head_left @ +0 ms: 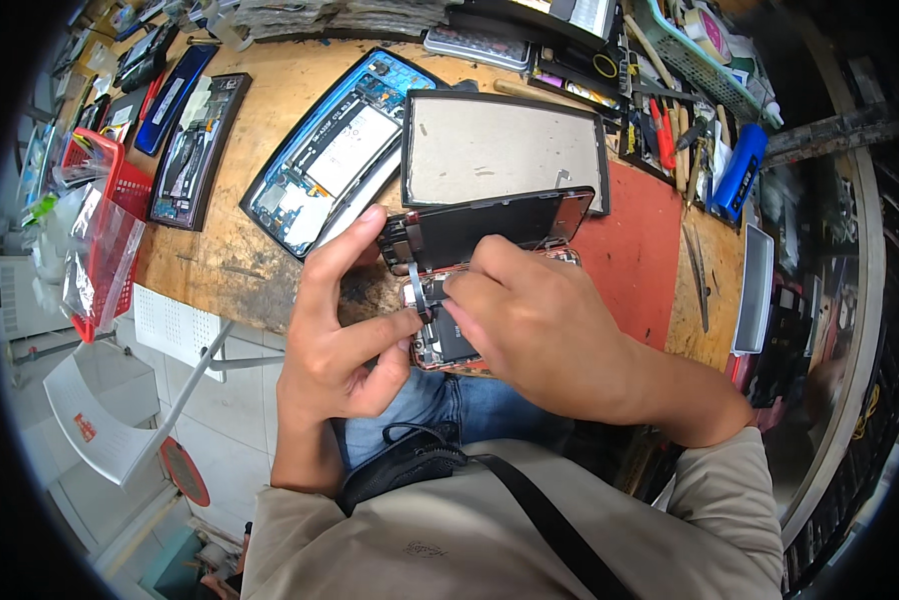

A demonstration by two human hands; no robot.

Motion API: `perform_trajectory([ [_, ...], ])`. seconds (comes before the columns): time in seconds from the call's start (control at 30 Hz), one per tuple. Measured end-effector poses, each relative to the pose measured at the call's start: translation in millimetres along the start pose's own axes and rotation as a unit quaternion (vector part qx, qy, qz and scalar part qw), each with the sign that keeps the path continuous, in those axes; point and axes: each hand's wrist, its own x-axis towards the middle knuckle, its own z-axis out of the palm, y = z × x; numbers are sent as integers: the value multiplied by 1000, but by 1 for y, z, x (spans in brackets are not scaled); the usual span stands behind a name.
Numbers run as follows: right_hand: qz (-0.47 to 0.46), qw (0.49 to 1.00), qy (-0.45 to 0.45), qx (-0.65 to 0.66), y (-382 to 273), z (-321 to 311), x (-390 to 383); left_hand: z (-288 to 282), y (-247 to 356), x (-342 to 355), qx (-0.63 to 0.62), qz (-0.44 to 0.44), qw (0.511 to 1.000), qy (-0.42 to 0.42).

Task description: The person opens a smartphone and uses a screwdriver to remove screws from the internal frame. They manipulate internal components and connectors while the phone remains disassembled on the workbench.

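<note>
The left hand [335,340] grips the opened smartphone [450,240] at its left side, one fingertip bracing the raised display panel [515,222], another at the flex cable [417,285]. The right hand [545,310] is bunched over the chassis, just right of those fingertips; whether it pinches anything cannot be told. Caution: if the left hand's support slips, the panel may drop and strain the cable. Excess fingertip pressure may damage the battery [454,342] below the right hand.
</note>
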Motion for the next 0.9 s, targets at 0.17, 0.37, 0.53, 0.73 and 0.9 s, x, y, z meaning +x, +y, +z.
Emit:
perform_trajectory([
  [0.17,-4,999,-28,19,-4,-3,-1,0,0,-1,0,-3,1000,3],
  [0.37,2,1000,-22,21,-3,-1,1,0,1,-1,4,-4,1000,5],
  [0.53,-17,999,-25,17,-2,-1,2,0,2,-1,8,-1,1000,5],
  [0.73,-40,999,-5,-5,0,1,3,2,2,0,22,-2,1000,7],
  [0.9,-54,998,-18,-7,5,-8,5,2,3,-2,42,0,999,5],
])
